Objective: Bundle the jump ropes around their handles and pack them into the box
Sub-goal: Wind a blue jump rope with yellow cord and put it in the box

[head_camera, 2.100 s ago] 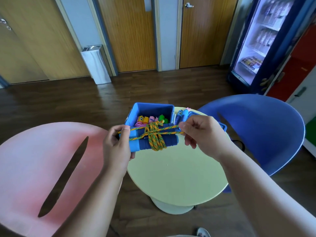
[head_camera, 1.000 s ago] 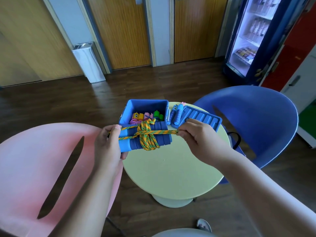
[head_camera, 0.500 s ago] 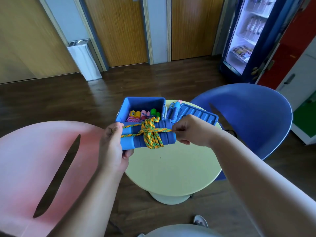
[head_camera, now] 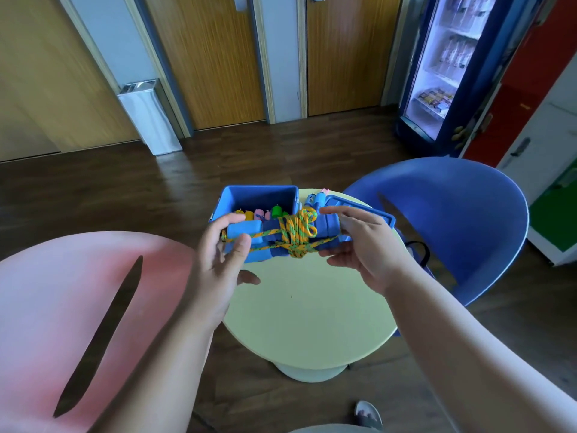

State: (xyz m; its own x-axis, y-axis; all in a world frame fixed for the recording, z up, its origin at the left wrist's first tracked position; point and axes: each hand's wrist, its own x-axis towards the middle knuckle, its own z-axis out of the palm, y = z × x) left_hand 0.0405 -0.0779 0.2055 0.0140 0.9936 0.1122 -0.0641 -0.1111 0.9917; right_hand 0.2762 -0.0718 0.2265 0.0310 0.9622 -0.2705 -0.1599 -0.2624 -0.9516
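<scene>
A jump rope bundle [head_camera: 281, 239] with two blue foam handles and orange-green cord wound around its middle hangs above the far part of the round table. My left hand [head_camera: 218, 254] grips the bundle's left end, thumb pressing the cord onto a handle. My right hand [head_camera: 365, 242] cups the right end, fingers spread, thumb under the cord. Just behind stands the blue box [head_camera: 259, 198], open, with several coloured handles inside. Another rope's blue handles [head_camera: 315, 198] lie beside the box.
The pale yellow table [head_camera: 312, 307] bears the box and its blue lid [head_camera: 359, 210] at the back right. A pink chair [head_camera: 78, 307] is on the left, a blue chair [head_camera: 452, 220] on the right. A drinks fridge [head_camera: 452, 67] and a metal bin [head_camera: 150, 117] stand by the wall.
My right hand has let go of the pulled cord end and opened around the bundle's right end. The bundle has risen slightly toward the box.
</scene>
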